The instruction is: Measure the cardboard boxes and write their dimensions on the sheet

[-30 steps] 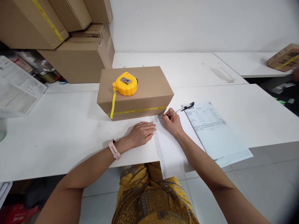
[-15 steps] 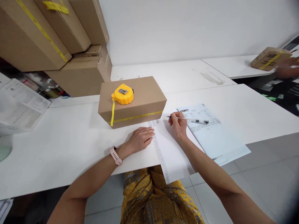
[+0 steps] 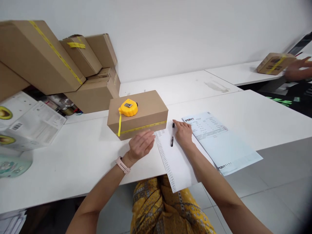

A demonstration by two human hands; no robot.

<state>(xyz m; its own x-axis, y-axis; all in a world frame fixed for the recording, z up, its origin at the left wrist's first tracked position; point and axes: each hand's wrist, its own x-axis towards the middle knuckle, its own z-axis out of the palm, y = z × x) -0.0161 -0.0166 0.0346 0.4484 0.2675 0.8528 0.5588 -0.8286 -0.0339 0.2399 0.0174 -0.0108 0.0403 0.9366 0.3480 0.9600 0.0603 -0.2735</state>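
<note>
My left hand (image 3: 142,144), with a pink watch band at the wrist, is slightly blurred just in front of a cardboard box (image 3: 143,113). Its fingers are stretched out and hold nothing. On top of that box sits a yellow tape measure (image 3: 128,108), its yellow strap hanging over the front edge. A spiral notebook (image 3: 175,165) lies on the table, jutting past the front edge. My right hand (image 3: 184,134) rests on it with the fingers extended. A pen (image 3: 172,136) lies on the page along that hand's left side, apparently out of its grasp.
Right of the notebook lies a printed paper (image 3: 219,143). Several cardboard boxes (image 3: 53,58) are stacked at the back left, beside a white carton with avocado pictures (image 3: 36,126) and a pale green object (image 3: 14,165). At far right another person's blurred hand (image 3: 297,70) is beside a taped box (image 3: 275,64).
The pen has left my right hand's writing grip and now lies on the notebook. My left hand has come up off the notebook's edge, slightly left. The view has tilted up and left.
</note>
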